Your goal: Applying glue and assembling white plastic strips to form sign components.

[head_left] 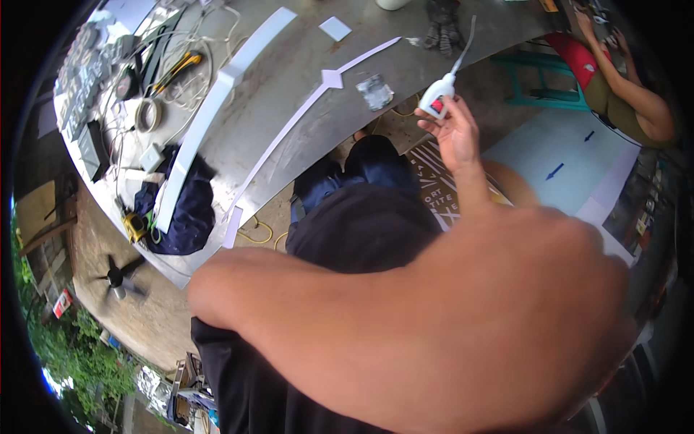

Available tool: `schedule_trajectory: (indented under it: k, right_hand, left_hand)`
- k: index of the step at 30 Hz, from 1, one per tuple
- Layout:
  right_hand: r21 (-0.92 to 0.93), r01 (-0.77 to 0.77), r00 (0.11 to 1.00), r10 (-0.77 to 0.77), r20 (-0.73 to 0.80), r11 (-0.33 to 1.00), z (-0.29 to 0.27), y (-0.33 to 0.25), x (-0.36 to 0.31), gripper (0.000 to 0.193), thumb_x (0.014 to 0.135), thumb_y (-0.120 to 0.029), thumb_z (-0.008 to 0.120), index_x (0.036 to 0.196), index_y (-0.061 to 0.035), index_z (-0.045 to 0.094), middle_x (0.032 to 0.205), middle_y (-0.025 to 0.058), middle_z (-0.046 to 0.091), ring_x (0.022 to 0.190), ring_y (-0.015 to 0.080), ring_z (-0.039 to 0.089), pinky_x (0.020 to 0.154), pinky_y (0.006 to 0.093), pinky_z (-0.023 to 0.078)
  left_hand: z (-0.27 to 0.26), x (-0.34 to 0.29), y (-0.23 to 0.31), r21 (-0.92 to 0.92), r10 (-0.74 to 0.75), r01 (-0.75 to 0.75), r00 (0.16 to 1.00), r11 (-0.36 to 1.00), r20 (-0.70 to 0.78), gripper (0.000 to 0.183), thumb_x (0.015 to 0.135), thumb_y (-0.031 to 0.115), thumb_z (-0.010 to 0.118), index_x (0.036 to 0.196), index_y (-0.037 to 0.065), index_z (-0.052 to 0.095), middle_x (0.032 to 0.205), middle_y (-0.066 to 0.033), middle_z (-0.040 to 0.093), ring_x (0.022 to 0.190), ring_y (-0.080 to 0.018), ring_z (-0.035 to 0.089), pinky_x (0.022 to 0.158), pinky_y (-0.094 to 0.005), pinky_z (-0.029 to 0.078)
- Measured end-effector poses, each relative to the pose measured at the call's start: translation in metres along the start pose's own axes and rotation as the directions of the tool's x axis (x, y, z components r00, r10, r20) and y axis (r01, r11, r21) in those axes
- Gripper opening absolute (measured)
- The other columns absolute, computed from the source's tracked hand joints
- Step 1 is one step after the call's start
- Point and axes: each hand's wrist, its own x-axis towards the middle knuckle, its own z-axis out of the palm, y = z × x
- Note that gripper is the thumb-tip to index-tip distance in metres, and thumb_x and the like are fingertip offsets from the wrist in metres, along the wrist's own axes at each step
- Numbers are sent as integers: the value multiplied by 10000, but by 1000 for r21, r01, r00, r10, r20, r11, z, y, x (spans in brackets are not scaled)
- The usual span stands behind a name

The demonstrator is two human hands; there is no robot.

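Note:
My right hand (455, 134) holds a small white squeeze bottle (437, 98) with a long thin nozzle tube, above the table's edge. My left forearm crosses close in front of me, and my left hand (549, 289) is large and blurred at the right. Its knuckles look curled; the fingertips and anything in them are hidden. On the metal table (289, 94) lie a narrow pale strip (285, 126), a small pale diamond-shaped piece (332, 79) on it, and a wider white strip (199, 137). A clear plastic packet (374, 92) lies near the bottle.
Grey gloves (442, 27) and a white square (335, 29) lie farther back. At left are a yellow cutter (177, 72), a tape roll (148, 116), cables and dark cloth (191, 210). A fan (116, 278) stands left. Another person (636, 101) works at far right near a teal stool (531, 79).

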Motion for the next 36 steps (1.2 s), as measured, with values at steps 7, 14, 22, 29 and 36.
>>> schedule_trajectory:
  k: [7, 14, 22, 29, 36]
  right_hand:
    - [-79, 9, 1000, -11, -21, 997, -23, -13, 20, 273, 1064, -240, 575, 1275, -67, 577, 1125, 108, 706, 994, 243, 730, 784, 343, 595]
    - [-120, -1, 998, 9, 67, 993, -38, -31, 43, 251, 1069, -230, 571, 1267, -78, 576, 1170, 123, 733, 1021, 186, 717, 749, 299, 555]
    - [-239, -81, 978, 124, 170, 968, -45, -45, 74, 301, 1080, -211, 532, 1348, -75, 532, 1234, 179, 719, 1053, 192, 713, 803, 284, 549]
    - [-293, -112, 954, 186, 237, 949, -42, -61, 99, 291, 1077, -185, 555, 1341, -63, 551, 1193, 109, 716, 1066, 140, 692, 787, 281, 542]
    - [-167, -167, 912, 216, 349, 972, -23, -75, 114, 287, 1095, -171, 510, 1353, -46, 517, 1181, 203, 701, 1069, 291, 724, 837, 363, 607]
  left_hand:
    - [5, 14, -4, 75, -74, 84, 990, 994, -122, 322, 948, 254, 675, 862, -54, 710, 889, -225, 724, 872, -396, 723, 852, -459, 568]
    - [-39, 11, -73, 199, -268, 388, 852, 900, -450, 360, 933, 300, 784, 1101, -13, 724, 913, -113, 751, 808, -162, 693, 765, -330, 516]
    - [-99, -50, -332, 572, 178, 750, 546, 331, -819, 697, 759, 376, 900, 1332, 64, 654, 1248, -145, 600, 1099, -347, 592, 936, -458, 480]
    - [-92, -32, -340, 542, 140, 735, 536, 407, -832, 450, 786, 286, 875, 1159, 91, 713, 1093, -112, 648, 998, -316, 621, 904, -427, 499]
    - [-113, -34, -312, 485, 74, 707, 527, 516, -847, 257, 852, 140, 819, 1003, 18, 651, 907, -162, 742, 800, -328, 741, 683, -441, 560]
